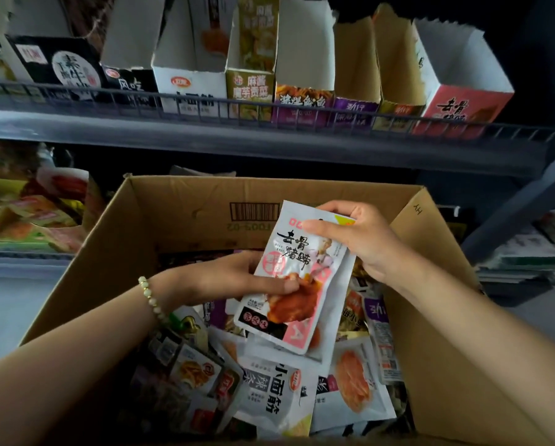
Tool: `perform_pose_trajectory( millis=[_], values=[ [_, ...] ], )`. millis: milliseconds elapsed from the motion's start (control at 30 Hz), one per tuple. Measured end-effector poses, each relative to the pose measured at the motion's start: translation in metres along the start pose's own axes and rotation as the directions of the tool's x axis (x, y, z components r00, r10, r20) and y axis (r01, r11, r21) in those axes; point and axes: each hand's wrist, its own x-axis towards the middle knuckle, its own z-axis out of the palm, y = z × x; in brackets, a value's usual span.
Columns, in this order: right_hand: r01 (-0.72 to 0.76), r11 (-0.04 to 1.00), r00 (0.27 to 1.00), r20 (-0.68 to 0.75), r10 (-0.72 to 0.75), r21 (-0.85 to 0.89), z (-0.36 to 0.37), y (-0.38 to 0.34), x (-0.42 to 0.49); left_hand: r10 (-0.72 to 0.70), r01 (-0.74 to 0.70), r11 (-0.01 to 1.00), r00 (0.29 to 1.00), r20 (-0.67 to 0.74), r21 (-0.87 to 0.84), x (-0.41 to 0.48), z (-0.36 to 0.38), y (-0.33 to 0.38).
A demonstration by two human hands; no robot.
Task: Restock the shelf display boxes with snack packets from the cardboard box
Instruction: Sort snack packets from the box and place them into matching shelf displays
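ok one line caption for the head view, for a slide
Restocking: left hand and right hand hold a pink-and-white snack packet over the open cardboard box, below the shelf's pink display box.

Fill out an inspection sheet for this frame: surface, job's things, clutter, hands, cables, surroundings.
Surface: grey shelf, display boxes lined along it.
Job's things: open cardboard box full of mixed packets; white-and-pink packet held above it; matching pink display box at shelf's right end.
Clutter: loose packets heaped at lower left.
Hands: left hand grips packet's lower left edge; right hand pinches its top.
Cables: nothing seen.
Surroundings: stacked flat items at right.
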Motion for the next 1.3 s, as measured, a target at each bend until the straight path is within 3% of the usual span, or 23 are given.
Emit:
perform_pose_trajectory(
  millis=[100, 167, 333, 400, 500, 700, 1000, 1167, 1300],
  values=[
    [0.000, 0.995, 0.998, -0.069, 0.007, 0.097, 0.001, 0.000, 0.000, -0.025, 0.032, 0.978, 0.999, 0.036, -0.204, 0.000, 0.010, 0.001],
    [0.014, 0.992, 0.991, -0.137, 0.003, 0.126, 0.001, 0.000, 0.001, -0.005, 0.010, 0.971, 1.000, 0.022, -0.240, 0.002, 0.014, 0.002],
    [0.115, 0.993, 0.939, -0.326, -0.112, -0.011, -0.010, 0.001, 0.005, 0.081, -0.150, 0.917, 0.977, -0.196, -0.370, 0.004, 0.006, 0.008],
    [0.142, 0.983, 0.945, -0.280, -0.170, -0.116, -0.008, 0.000, 0.002, 0.099, -0.205, 0.909, 0.952, -0.290, -0.362, 0.003, 0.000, 0.009],
    [0.194, 0.948, 0.960, -0.151, -0.237, -0.254, 0.003, 0.001, -0.002, 0.116, -0.222, 0.923, 0.939, -0.323, -0.314, 0.003, 0.002, 0.007],
    [-0.027, 0.991, 0.996, -0.090, 0.016, -0.133, 0.006, 0.008, -0.003, 0.179, -0.257, 0.950, 0.912, -0.369, -0.176, 0.009, 0.022, 0.001],
    [0.031, 0.994, 0.954, -0.300, 0.001, 0.102, -0.034, -0.032, 0.004, 0.265, -0.329, 0.922, 0.921, -0.287, -0.203, -0.001, 0.011, 0.042],
    [-0.019, 0.952, 0.980, -0.182, 0.078, 0.305, -0.063, -0.072, 0.007, 0.321, -0.372, 0.912, 0.910, -0.264, -0.171, 0.008, 0.011, 0.094],
    [-0.034, 0.942, 0.991, -0.111, 0.076, 0.335, -0.099, -0.101, 0.013, 0.324, -0.375, 0.910, 0.909, -0.260, -0.177, 0.022, 0.015, 0.135]
  ],
)
